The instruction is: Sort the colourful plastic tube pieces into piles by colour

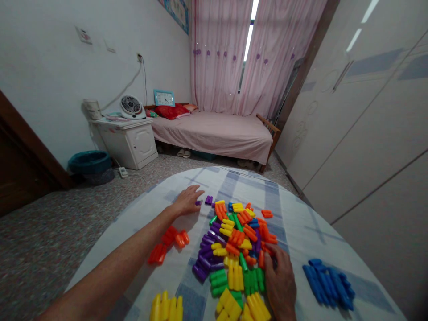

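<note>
The left hand (190, 199) is toward the far edge of the worktop (301, 223) with its fingers spread out, right by a small purple block (198, 203). The right hand (281, 276) is bent at the right side of the big pile (236, 238) of blocks, close to some orange blocks (261, 258), but it is too hard to tell if it grips any. The pile sits in the middle, with an orange bunch (180, 239) toward the left edge, a yellow bunch (165, 308) toward the near edge and a blue bunch (329, 285) toward the right edge.
</note>
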The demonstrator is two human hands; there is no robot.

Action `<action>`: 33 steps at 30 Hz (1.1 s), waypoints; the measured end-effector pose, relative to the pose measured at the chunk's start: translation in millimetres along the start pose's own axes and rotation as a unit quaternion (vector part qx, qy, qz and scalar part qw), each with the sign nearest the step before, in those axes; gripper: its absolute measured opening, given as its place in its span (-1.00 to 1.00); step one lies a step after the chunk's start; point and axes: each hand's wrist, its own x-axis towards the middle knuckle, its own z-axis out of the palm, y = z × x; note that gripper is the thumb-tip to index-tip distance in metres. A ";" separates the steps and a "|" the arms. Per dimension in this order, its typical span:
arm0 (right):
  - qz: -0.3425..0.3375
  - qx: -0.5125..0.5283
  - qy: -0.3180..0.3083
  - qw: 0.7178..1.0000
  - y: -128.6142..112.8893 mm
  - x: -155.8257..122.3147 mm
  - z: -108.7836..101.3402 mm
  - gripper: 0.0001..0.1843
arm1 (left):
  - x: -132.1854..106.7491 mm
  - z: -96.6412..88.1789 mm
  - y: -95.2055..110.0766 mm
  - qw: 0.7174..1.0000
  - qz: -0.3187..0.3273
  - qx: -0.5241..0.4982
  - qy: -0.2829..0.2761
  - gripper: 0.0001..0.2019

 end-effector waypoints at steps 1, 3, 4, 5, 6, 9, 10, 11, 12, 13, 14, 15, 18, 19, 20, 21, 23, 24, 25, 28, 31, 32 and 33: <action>0.003 0.001 0.000 1.000 -0.1 0.0 0.2 -0.60 | 2.8 2.1 6.9 1.000 0.028 0.002 0.011 -0.42; 0.007 0.003 0.003 1.000 -0.6 0.2 0.3 -0.60 | 10.4 7.9 19.8 0.996 0.081 0.008 0.023 -0.48; 0.008 0.004 0.003 1.000 -1.0 0.3 0.1 -0.60 | 14.6 11.1 25.1 0.995 0.099 0.013 0.023 -0.52; 0.009 0.006 0.002 1.000 -1.5 0.3 -0.2 -0.60 | 18.7 14.3 29.4 0.993 0.110 0.018 0.023 -0.57; 0.010 0.008 0.001 1.000 -1.9 0.4 -0.6 -0.60 | 22.5 17.1 32.4 0.993 0.115 0.022 0.024 -0.63; 0.009 0.014 -0.005 1.000 -2.3 0.2 -1.1 -0.61 | 29.8 23.3 34.2 0.994 0.105 0.029 0.028 -0.80; 0.010 0.014 -0.005 1.000 -2.0 0.1 -0.9 -0.61 | 30.7 24.4 32.8 0.994 0.095 0.031 0.031 -0.83; 0.009 0.015 -0.004 1.000 -1.5 0.0 -0.6 -0.62 | 30.9 25.0 30.5 0.995 0.082 0.035 0.036 -0.83; 0.009 0.015 -0.003 1.000 -1.0 -0.1 -0.1 -0.62 | 30.5 25.2 27.8 0.996 0.067 0.039 0.043 -0.82; 0.008 0.014 -0.001 1.000 -0.4 -0.1 0.4 -0.62 | 29.7 25.0 24.8 0.996 0.050 0.045 0.051 -0.80; 0.008 0.013 0.001 1.000 0.1 -0.1 0.8 -0.63 | 28.6 24.6 21.8 0.996 0.033 0.050 0.061 -0.78; 0.008 0.012 0.004 1.000 0.4 0.0 1.2 -0.63 | 27.4 24.0 19.2 0.996 0.018 0.054 0.070 -0.76; 0.004 0.010 0.005 1.000 0.8 0.4 1.8 -0.64 | 24.0 22.5 15.4 0.994 0.003 0.053 0.093 -0.76; 0.001 0.009 0.005 1.000 0.9 0.5 1.9 -0.64 | 23.2 22.6 16.1 0.994 0.011 0.048 0.094 -0.76; -0.002 0.009 0.005 1.000 1.1 0.5 2.0 -0.65 | 22.8 23.1 17.9 0.994 0.025 0.042 0.093 -0.75; -0.004 0.009 0.006 1.000 1.4 0.6 2.2 -0.65 | 22.8 24.1 20.5 0.995 0.041 0.036 0.088 -0.74; -0.007 0.010 0.008 1.000 2.2 0.6 2.9 -0.65 | 23.8 27.2 27.8 0.994 0.068 0.026 0.077 -0.70; -0.007 0.010 0.009 1.000 2.6 0.6 3.2 -0.65 | 24.8 29.1 31.7 0.994 0.074 0.023 0.073 -0.71; -0.007 0.011 0.009 1.000 2.9 0.6 3.5 -0.65 | 26.1 31.0 35.4 0.994 0.076 0.020 0.072 -0.73; -0.008 0.016 0.014 1.000 3.1 0.7 3.9 -0.65 | 29.7 35.1 42.5 0.995 0.066 0.016 0.077 -0.83; -0.010 0.019 0.018 1.000 1.6 0.6 3.3 -0.66 | 29.7 34.4 41.5 0.995 0.039 0.023 0.092 -0.87; -0.009 0.018 0.018 1.000 0.9 0.4 3.0 -0.66 | 28.4 32.8 39.7 0.994 0.028 0.028 0.099 -0.87; -0.008 0.018 0.018 1.000 0.1 0.3 2.6 -0.66 | 26.6 30.6 37.4 0.994 0.019 0.033 0.107 -0.86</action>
